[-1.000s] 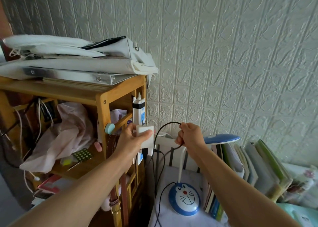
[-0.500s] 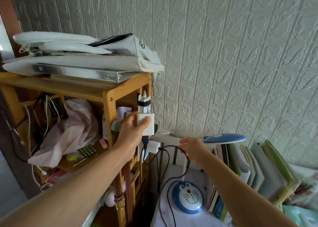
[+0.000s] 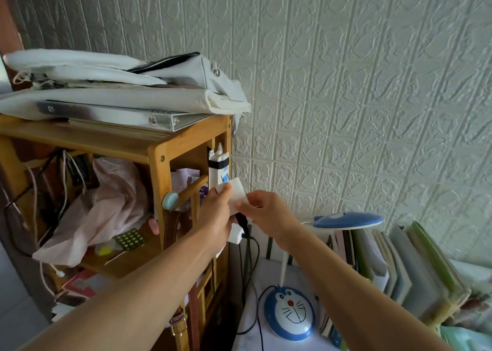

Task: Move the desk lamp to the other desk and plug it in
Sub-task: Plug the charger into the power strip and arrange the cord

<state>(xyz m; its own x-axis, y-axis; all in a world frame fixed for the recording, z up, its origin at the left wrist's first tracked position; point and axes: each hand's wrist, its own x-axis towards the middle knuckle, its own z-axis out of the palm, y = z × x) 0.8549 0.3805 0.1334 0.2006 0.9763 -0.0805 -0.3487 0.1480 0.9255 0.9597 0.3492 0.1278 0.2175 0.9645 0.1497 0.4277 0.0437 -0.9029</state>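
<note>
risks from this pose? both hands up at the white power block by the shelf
1. The left hand grips the white power block only at one edge, so pushing with the right hand may twist it loose.
2. The black cord hangs slack toward the lamp base; a tug could drag the lamp.

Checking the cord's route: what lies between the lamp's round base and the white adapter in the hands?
Head view: only the black cord over the white desk.
</note>
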